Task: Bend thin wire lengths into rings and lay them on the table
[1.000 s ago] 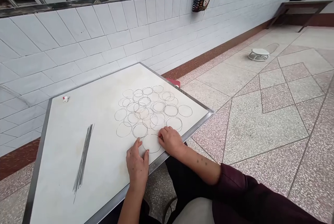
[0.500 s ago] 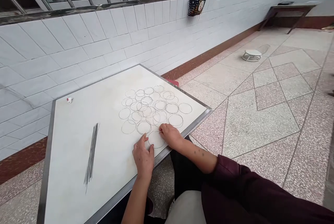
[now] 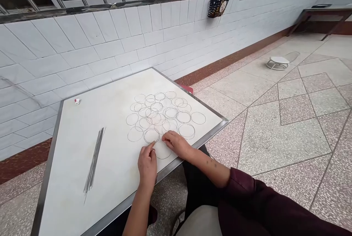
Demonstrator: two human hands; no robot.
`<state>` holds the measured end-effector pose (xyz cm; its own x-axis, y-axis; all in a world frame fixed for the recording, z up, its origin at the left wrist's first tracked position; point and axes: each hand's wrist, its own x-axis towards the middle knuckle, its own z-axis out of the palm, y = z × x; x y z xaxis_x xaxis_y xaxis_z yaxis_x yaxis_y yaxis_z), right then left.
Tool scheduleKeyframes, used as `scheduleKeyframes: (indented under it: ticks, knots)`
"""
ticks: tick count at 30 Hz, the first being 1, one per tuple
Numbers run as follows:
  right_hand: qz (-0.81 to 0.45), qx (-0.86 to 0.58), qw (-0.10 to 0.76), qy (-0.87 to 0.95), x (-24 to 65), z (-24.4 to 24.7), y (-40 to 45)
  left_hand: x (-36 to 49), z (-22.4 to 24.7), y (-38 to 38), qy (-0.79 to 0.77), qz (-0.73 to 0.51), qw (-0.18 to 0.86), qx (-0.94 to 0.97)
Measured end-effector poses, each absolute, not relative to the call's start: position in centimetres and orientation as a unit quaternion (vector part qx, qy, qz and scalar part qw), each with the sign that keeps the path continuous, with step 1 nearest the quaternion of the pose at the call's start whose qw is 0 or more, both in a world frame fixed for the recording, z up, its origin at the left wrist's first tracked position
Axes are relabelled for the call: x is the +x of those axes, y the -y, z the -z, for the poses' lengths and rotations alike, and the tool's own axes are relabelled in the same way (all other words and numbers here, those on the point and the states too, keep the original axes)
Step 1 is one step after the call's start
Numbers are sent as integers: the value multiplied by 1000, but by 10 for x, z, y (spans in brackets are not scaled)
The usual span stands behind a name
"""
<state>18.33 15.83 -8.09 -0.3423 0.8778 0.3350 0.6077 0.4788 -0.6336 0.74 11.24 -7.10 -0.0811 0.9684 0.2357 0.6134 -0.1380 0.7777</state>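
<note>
Evidently, many thin rings (image 3: pixel 156 113) are formed, with straight wires (image 3: pixel 94 162) left unbent on the tabletop (image 3: pixel 115 85). One near ring (image 3: pixel 164 158) lies between both hands — right hand (image 3: pixel 177 145) fingertips pressed together, left hand (image 3: pixel 147 162) grip unclear — while overlapping rings crowd the space beyond.

Thin rings (image 3: pixel 205 118) beyond the fingers (image 3: pixel 173 140) look like dark metal wire. The table (image 3: pixel 115 170) looks smooth and matt, its edging (image 3: pixel 202 140) shiny metal; the farther wall (image 3: pixel 107 58) is smooth tile.
</note>
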Motion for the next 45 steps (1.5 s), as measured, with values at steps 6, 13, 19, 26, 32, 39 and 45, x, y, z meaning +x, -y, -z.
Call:
scheduleKeyframes:
  ticks: [6, 13, 19, 26, 32, 39, 45]
  knots:
    - [-234, -402, 333, 820, 193, 69, -161, 18, 60, -109, -612, -409, 284, 614]
    - [-255, -335, 322, 848, 207, 53, -164, 31, 51, -102, -624, -413, 324, 578]
    - [-281, -301, 326, 851, 215, 46, -168, 37, 33, -103, -637, -400, 347, 560]
    - [-327, -268, 342, 839, 222, 40, -174, 45, 17, -104, -632, -406, 384, 536]
    - [-376, -275, 337, 818, 226, 24, -176, 51, 7, -101, -602, -423, 459, 497]
    - [-403, -236, 300, 832, 219, 9, -189, 42, -1, -102, -543, -439, 581, 418]
    - [-363, -211, 254, 872, 204, -9, -205, 21, 3, -117, -516, -450, 621, 382]
